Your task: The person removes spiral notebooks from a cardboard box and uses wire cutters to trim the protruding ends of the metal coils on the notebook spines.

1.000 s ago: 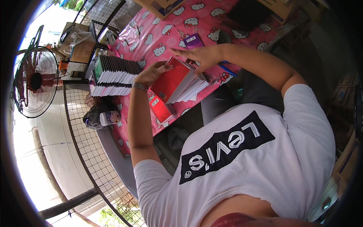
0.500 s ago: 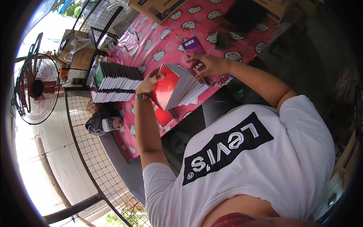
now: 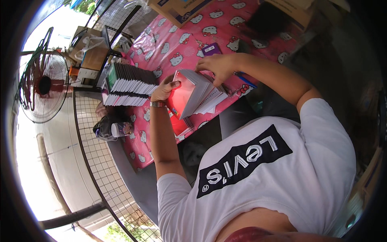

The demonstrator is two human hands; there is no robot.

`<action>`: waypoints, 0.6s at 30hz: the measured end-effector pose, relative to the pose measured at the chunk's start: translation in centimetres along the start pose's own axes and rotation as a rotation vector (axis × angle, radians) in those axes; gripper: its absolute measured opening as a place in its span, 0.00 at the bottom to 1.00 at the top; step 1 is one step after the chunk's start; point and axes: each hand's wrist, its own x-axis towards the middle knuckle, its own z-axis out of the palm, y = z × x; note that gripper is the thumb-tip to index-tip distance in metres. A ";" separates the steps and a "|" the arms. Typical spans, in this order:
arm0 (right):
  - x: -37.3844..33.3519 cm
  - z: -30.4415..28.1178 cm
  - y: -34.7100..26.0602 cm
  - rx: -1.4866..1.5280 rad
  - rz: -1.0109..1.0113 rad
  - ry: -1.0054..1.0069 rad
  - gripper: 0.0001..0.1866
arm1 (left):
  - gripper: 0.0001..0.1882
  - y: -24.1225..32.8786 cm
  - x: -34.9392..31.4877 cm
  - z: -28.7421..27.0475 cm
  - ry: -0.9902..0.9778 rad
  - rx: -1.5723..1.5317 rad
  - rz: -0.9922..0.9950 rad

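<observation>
A notebook with a red cover (image 3: pixel 183 92) stands partly open, its white pages fanned toward the right. My left hand (image 3: pixel 164 89) grips its left edge, thumb on the cover. My right hand (image 3: pixel 219 66) is over the top of the pages, fingers bent and spread, fingertips at the page edges. A slim blue object (image 3: pixel 246 80) shows below my right wrist; whether I hold it cannot be told. Under the open notebook lie more red spiral notebooks (image 3: pixel 181 126). A purple flat item (image 3: pixel 211 49) lies just beyond my right hand.
Dark-edged notebooks (image 3: pixel 131 82) stand stacked on the left of the pink patterned tablecloth (image 3: pixel 177 42). A cup (image 3: pixel 121 130) and a dark bag (image 3: pixel 104 128) are at the table's left edge. Cardboard boxes (image 3: pixel 181 10) line the far side. A fan (image 3: pixel 43 85) stands at left.
My right hand has come down onto the page edges, its fingers less lifted than before. The blue object now shows below my wrist. My left hand keeps its grip on the cover.
</observation>
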 end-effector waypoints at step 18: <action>0.1 -0.3 -0.9 1.104 0.369 0.072 0.49 | 0.34 -1.0 0.2 -1.1 0.010 -0.059 -0.010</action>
